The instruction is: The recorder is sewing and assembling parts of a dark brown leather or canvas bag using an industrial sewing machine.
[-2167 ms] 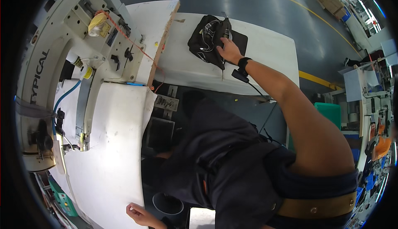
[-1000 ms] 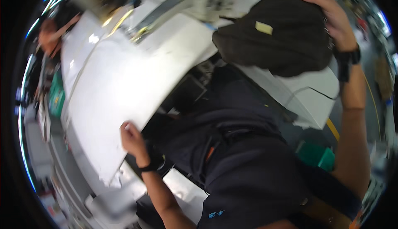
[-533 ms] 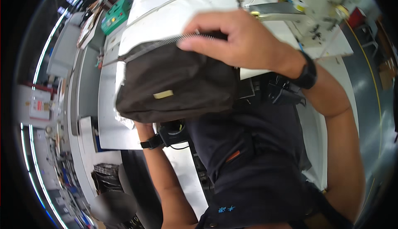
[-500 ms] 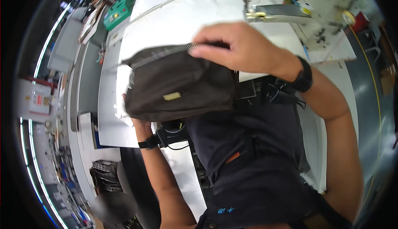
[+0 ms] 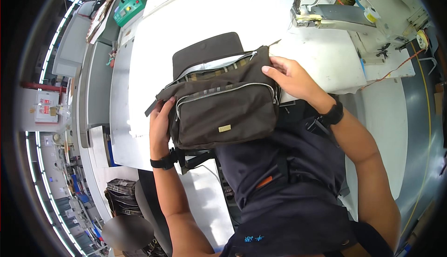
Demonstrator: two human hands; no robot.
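Observation:
A dark brown bag (image 5: 223, 113) leans toward me at the near edge of the white table, with a small gold plate on its front. A silver zipper curves across its front pocket. The top zipper is open and shows a plaid lining (image 5: 214, 74); behind it a brown flap (image 5: 207, 50) lies folded back. My left hand (image 5: 161, 117) grips the bag's left end, thumb on the front and the other fingers mostly hidden. At the upper right corner my right hand (image 5: 293, 78) holds the bag, thumb in front and fingers behind.
A sewing machine (image 5: 335, 15) stands at the upper right of the white table (image 5: 209, 10). A green box with buttons (image 5: 132, 4) sits at the far left. Plaid fabric pieces (image 5: 122, 194) are stacked low on the left, beside a dark seat.
The bag has turned so its open top and flap show. My right hand has moved from the zipper edge to the right corner, and my left hand has come up the left end.

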